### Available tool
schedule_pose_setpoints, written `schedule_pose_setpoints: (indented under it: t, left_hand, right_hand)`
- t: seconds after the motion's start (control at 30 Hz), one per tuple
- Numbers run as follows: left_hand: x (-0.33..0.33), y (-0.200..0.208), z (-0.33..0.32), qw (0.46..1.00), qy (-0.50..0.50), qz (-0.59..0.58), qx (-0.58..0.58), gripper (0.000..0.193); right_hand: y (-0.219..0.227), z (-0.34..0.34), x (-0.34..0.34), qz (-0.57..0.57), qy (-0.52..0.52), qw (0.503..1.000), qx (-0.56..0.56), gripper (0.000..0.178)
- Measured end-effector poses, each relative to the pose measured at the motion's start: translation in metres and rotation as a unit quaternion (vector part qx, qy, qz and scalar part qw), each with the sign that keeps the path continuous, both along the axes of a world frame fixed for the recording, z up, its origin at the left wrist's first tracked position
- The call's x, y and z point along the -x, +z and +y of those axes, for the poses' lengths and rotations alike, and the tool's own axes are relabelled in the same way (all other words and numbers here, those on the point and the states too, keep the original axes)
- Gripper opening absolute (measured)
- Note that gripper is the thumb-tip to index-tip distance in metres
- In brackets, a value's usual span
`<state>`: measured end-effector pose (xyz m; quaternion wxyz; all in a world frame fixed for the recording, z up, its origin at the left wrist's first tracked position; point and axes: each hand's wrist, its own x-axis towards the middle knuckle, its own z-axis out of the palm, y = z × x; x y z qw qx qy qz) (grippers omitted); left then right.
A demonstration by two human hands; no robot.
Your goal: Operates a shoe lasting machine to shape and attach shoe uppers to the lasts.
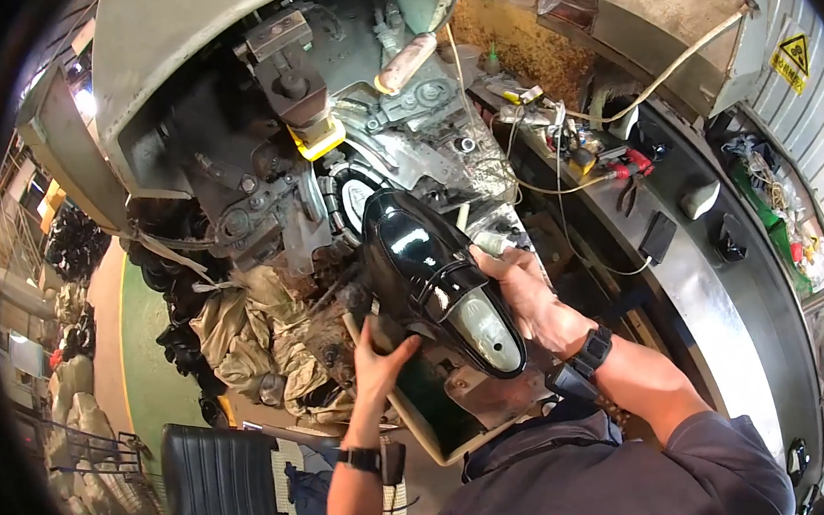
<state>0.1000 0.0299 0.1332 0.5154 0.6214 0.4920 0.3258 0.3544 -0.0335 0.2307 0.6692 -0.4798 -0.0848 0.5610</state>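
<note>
A glossy black loafer (409,243) on a pale last (484,334) sits at the middle, its toe against the curved pads of a large metal machine (349,199). My right hand (521,292) grips the shoe's right side, its fingertips partly hidden; a small pale cylinder (490,243) shows right beside them. My left hand (379,365) is at the shoe's lower left, thumb and fingers apart, holding nothing I can see. Whether it touches the shoe I cannot tell. Above the toe stands a metal block with a yellow piece (319,141) at its lower end.
Below the shoe is an open box (426,435). A grey metal counter (680,285) on the right carries a phone (658,237) on a cable, a red-handled tool (629,165) and pliers. Crumpled beige cloth (242,314) and a black chair (218,478) are at the left.
</note>
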Motion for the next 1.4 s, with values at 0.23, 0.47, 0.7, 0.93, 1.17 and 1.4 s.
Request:
schedule_pose_setpoints:
  t: [0.23, 0.47, 0.7, 0.93, 1.17, 1.4]
  left_hand:
    - [-0.074, 0.107, 0.012, 0.837, 0.076, -0.502, 0.203, 0.035]
    - [-0.085, 0.081, 0.063, 0.825, 0.2, -0.456, 0.268, 0.033]
    - [-0.097, 0.075, 0.086, 0.787, 0.234, -0.495, 0.283, 0.034]
    - [-0.105, 0.072, 0.085, 0.781, 0.219, -0.502, 0.299, 0.036]
    - [-0.109, 0.005, 0.099, 0.799, 0.247, -0.507, 0.208, 0.043]
    - [-0.117, 0.002, 0.098, 0.784, 0.278, -0.53, 0.164, 0.036]
  right_hand:
    - [-0.013, 0.065, 0.017, 0.084, 0.044, 0.995, -0.032, 0.009]
    - [-0.046, 0.124, 0.023, 0.087, 0.015, 0.991, -0.098, 0.011]
    - [-0.024, 0.14, 0.028, 0.032, -0.025, 0.997, -0.07, 0.015]
    - [-0.046, 0.15, 0.018, 0.057, -0.025, 0.996, -0.069, 0.008]
    - [-0.081, 0.159, 0.015, 0.079, 0.03, 0.991, -0.102, 0.013]
    - [-0.063, 0.154, 0.02, 0.081, 0.029, 0.988, -0.131, 0.016]
